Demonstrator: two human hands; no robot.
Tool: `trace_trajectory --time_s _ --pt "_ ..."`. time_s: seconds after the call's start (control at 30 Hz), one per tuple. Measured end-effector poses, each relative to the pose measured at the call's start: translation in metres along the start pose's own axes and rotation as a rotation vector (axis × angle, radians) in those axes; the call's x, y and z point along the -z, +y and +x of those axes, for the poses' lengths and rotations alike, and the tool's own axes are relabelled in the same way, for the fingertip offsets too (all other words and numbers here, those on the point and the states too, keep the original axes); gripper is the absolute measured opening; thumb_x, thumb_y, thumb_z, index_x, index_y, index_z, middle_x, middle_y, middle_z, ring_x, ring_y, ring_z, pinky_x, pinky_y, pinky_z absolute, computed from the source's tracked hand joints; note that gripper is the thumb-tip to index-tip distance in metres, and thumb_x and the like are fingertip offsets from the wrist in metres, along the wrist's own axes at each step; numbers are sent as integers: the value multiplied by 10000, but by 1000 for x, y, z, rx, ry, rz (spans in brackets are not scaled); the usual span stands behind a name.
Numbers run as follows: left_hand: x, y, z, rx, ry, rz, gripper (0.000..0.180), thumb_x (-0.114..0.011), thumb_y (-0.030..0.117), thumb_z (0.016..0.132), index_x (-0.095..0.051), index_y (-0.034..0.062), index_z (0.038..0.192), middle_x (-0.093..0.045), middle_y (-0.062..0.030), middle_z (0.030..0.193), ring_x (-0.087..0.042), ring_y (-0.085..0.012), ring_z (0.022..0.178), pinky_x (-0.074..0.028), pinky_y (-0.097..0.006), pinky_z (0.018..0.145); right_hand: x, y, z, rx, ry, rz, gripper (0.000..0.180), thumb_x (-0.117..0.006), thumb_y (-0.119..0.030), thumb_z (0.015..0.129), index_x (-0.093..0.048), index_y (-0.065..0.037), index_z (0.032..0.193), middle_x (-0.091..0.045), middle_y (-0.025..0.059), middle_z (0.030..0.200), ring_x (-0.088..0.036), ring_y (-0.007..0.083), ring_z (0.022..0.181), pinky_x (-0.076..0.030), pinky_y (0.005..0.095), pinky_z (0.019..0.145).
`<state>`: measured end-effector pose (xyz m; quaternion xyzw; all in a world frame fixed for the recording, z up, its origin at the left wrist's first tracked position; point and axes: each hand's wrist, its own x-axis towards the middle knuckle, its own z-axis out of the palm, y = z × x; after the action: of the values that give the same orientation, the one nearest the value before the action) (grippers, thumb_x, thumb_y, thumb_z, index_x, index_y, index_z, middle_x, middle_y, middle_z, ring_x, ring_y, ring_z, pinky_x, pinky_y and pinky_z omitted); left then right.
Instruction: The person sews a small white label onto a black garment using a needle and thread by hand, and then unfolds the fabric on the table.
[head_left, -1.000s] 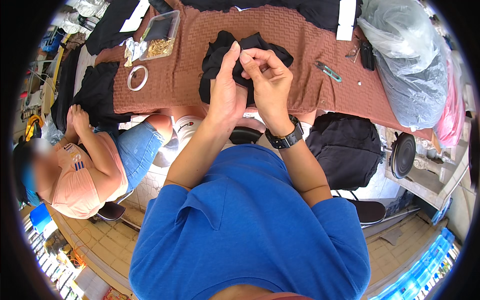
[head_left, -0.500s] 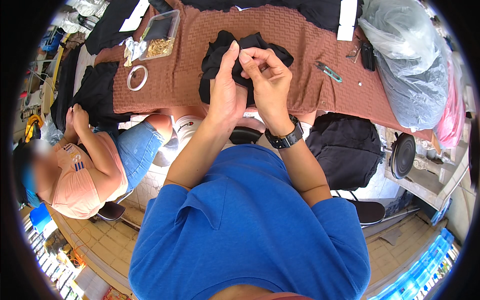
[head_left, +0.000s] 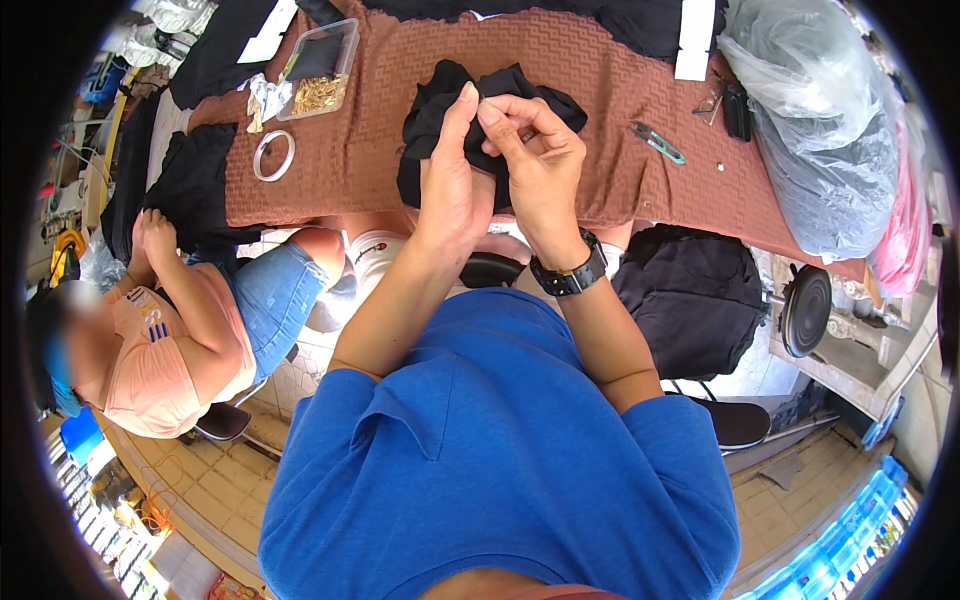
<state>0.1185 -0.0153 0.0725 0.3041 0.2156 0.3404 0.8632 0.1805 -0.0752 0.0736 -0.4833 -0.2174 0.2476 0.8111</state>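
Observation:
A bunched piece of black cloth [head_left: 432, 112] lies at the near middle of the table, under and between my hands. My left hand [head_left: 455, 180] is closed on it, thumb pointing up along a fold. My right hand [head_left: 540, 150], with a black watch on the wrist, pinches thumb and forefinger together at the cloth beside the left thumb. Whatever sits in that pinch is too small to make out. Both hands' fingertips almost meet. Right of them, a pair of teal thread snips [head_left: 658, 143] rests on the table.
A brown patterned cloth [head_left: 370, 150] covers the table. On its left stand a clear box [head_left: 345, 75] of gold-coloured small parts and a white ring [head_left: 274, 156]. A large plastic bag [head_left: 825, 150] fills the right end. At left, a seated person [head_left: 170, 340] handles black cloth.
My hands hold nearly the same place, the right one shifting only very slightly. The seated person's hands have moved a little.

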Motion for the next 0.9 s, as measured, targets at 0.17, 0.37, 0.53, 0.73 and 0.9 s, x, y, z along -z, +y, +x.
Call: trace_trajectory --time_s 0.17,0.37,0.53,0.73,0.9 --pt "-4 1 -3 16 2 -2 302 -613 374 987 -613 82 1064 -626 -33 1012 -576 -120 986 -471 -309 902 0 2 0 0 1 12 127 -738 -60 898 -739 -10 1015 -649 -12 846 -574 52 713 -487 197 649" --pt "0 -2 -2 -9 17 -11 279 -619 360 985 -614 94 1070 -616 -9 998 -541 -101 949 -455 -282 876 -1 1 1 -25 8 46 114 -749 -57 888 -733 3 984 -670 7 831 -581 58 695 -487 196 636" --pt "2 -4 -1 -39 -10 -20 224 -607 311 1000 -627 104 1083 -611 30 987 -518 -73 919 -442 -260 851 1 -4 5 -121 11 145 111 -773 -58 867 -728 8 943 -694 29 788 -600 66 681 -489 192 617" --pt "-4 0 -2 -45 29 8 225 -597 303 1009 -635 98 1095 -614 32 986 -516 -70 885 -443 -257 833 10 -7 10 -176 -36 144 120 -763 -70 877 -730 3 966 -706 40 825 -602 74 696 -498 209 652" --pt "3 -2 0 -38 35 25 224 -611 295 1000 -639 96 1100 -636 15 1015 -569 -81 947 -464 -270 883 8 -7 7 -96 -64 35 113 -734 -46 894 -725 18 986 -702 28 851 -593 61 729 -492 212 674"
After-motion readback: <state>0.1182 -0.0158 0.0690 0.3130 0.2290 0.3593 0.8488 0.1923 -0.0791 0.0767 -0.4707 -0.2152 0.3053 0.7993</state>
